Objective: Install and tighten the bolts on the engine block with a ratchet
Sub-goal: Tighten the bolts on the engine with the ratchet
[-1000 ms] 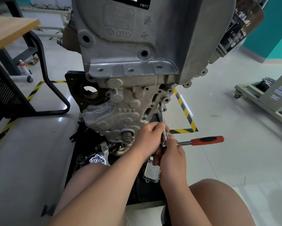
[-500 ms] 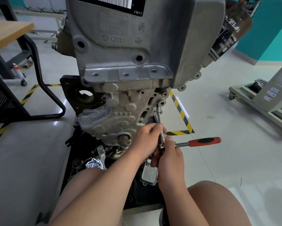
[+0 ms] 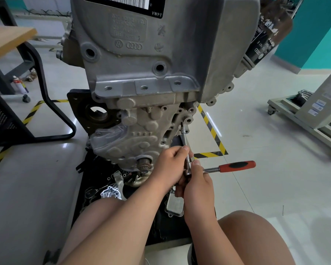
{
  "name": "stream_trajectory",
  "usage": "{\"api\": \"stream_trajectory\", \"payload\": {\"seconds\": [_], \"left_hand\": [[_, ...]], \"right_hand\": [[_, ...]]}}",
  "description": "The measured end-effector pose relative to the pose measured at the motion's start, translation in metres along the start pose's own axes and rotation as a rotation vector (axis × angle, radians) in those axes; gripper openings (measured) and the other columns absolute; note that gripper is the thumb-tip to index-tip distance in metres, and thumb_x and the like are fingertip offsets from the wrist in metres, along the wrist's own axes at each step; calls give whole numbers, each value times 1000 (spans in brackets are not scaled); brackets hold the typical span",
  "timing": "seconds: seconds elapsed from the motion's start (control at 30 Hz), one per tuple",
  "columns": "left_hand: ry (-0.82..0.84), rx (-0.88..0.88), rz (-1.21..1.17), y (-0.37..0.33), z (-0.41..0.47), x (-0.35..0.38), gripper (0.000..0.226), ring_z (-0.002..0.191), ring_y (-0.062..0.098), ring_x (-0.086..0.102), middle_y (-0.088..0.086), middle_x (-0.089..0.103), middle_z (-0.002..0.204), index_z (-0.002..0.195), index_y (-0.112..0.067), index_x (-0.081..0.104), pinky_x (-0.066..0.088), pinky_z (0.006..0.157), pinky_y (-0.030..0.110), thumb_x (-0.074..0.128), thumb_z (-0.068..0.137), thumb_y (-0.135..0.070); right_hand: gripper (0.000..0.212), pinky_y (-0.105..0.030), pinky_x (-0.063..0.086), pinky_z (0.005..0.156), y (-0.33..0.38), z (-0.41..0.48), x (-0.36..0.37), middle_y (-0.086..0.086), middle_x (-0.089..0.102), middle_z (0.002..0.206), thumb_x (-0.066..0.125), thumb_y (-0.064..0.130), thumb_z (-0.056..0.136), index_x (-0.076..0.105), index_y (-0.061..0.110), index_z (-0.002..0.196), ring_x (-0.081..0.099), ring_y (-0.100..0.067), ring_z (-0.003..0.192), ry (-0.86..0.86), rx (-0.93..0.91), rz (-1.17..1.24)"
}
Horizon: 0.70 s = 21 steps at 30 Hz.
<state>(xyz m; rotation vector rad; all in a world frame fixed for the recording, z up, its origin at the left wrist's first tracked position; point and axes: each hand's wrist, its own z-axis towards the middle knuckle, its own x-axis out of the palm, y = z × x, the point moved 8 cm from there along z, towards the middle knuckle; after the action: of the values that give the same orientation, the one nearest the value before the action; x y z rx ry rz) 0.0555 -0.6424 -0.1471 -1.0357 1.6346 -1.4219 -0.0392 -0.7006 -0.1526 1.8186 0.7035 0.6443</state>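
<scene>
Status: both hands are on the tool, low on the right side of the engine block (image 3: 141, 73).

- Left hand (image 3: 168, 167): fingers curled, pinching the extension bar (image 3: 184, 137) about halfway up its shaft.
- Right hand (image 3: 197, 186): thumb pressed on top of the ratchet (image 3: 235, 166) head, other fingers curled under it. Nobody is holding the red and black handle; it sticks out level to the right.
- The extension bar runs up and slightly left from the ratchet head. Its tip sits at a bolt boss on the block's right flange. I can't make out the bolt itself; it's too small and dark at the tip.
- The block stands upright on a black mat (image 3: 80, 188) on the floor, with the barcode label (image 3: 118, 2) at the top and the oil filter (image 3: 266, 41) on its upper right.
- Loose parts on the mat: a water pump (image 3: 111, 193) and a flat metal cooler plate (image 3: 175, 204) just under my wrists.

Versus a second ago:
- The grip is unchanged on both hands.
- The handle points the same way, so I see no swing.
- The bar tip is at the same boss.
- The only real change is the view. It has tilted up, so more of the label shows and the block sits lower in frame.

Around it: hazard tape (image 3: 211, 129) on the floor right of the block, the table (image 3: 5, 39) far left, and a wheeled cart (image 3: 304, 119) far right.
</scene>
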Motion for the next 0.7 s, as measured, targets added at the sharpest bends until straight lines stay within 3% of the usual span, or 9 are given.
{"api": "stream_trajectory", "payload": {"seconds": [0.3,0.47,0.6,0.7], "left_hand": [[1,-5,-19,-3,-1,0,33,32,16,39,13,48,58,75,-13,65,30,35,15,47,97,-31],[18,-15,-22,-5,-2,1,33,28,16,39,4,48,47,78,-13,65,30,35,14,47,98,-32],[32,-43,-12,-6,-3,1,32,28,16,40,7,49,45,76,-21,66,31,35,13,48,97,-37],[64,-81,-38,-5,-3,2,31,27,12,43,4,55,48,83,-15,66,31,32,11,50,97,-39]], "right_hand": [[40,-22,41,40,-1,3,0,-3,51,53,42,37,100,57,3,85,47,-16,42,12,-1,28],[39,-25,39,40,-3,4,-1,-2,49,52,42,38,100,58,8,80,44,-15,40,5,18,101],[41,-29,33,43,-8,1,14,-3,42,51,40,38,101,62,13,78,35,-15,39,146,167,424],[40,-26,31,40,-8,-3,28,0,37,52,38,42,101,62,14,87,26,-11,37,284,288,720]]}}
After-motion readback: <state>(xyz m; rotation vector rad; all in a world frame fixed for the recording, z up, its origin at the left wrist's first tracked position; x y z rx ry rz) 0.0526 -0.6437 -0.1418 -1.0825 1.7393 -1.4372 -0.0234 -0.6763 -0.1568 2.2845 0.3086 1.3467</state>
